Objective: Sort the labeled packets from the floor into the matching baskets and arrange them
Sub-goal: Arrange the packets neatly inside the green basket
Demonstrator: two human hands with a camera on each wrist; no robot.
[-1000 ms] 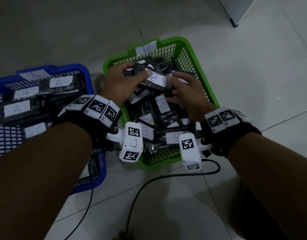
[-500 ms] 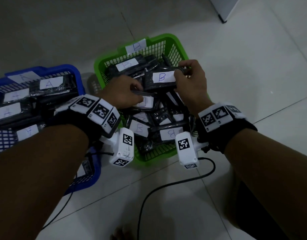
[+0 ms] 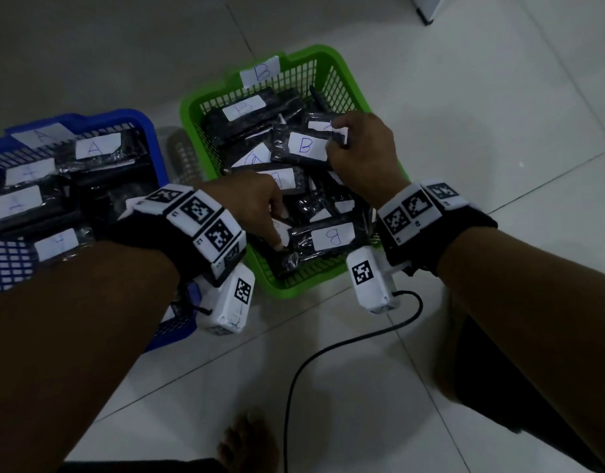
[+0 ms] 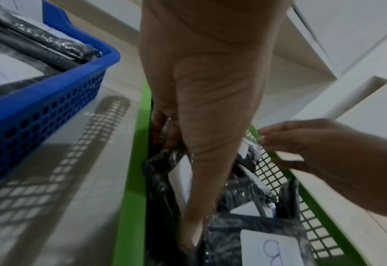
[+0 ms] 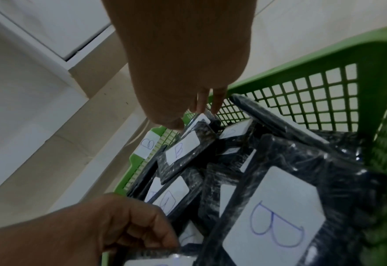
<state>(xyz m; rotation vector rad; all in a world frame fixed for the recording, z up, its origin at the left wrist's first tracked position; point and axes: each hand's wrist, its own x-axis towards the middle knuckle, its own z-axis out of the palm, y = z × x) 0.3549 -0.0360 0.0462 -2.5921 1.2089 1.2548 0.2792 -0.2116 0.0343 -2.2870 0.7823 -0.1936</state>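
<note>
packet marked b [image 3: 303, 146] lies crosswise in our green basket [image 3: 345, 76], pinched at its right end by our right hand [image 3: 361, 148]; left hand [image 3: 250, 203] grips a lower packet [image 3: 323, 238].

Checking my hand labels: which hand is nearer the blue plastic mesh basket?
Left. The left hand is in the green basket, at the side next to the blue plastic mesh basket; the right hand is farther across.

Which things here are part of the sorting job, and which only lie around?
Job: green basket, blue basket, B packets, A packets, left hand, right hand.
Lying about: black cable, grey mesh object between the baskets.
</note>
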